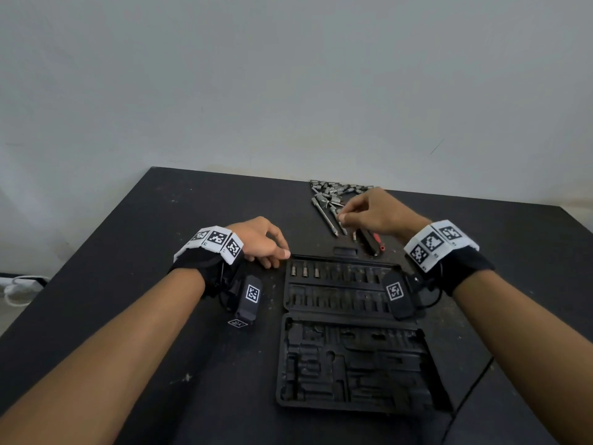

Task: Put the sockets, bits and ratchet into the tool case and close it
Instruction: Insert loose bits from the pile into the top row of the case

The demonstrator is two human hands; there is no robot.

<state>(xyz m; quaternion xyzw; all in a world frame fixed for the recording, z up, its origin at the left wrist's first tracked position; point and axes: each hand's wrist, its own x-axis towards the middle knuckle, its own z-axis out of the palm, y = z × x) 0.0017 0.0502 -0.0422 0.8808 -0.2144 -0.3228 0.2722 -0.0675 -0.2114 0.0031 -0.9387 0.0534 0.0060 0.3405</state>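
The right hand [375, 213], in the upper middle of the frame, pinches a small bit [340, 218] between thumb and forefinger, just at the near edge of the loose pile [340, 191]. The open tool case [346, 332] lies directly below it, toward the viewer, its free slots running upright. The left hand [260, 242] rests half curled at the case's upper left corner, gripping nothing that I can see.

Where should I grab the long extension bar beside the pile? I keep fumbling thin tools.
Pinch the extension bar at mid-shaft from above, fingers on either long side. It lies flat on the table and its left side is clear; loose bits crowd the far end.
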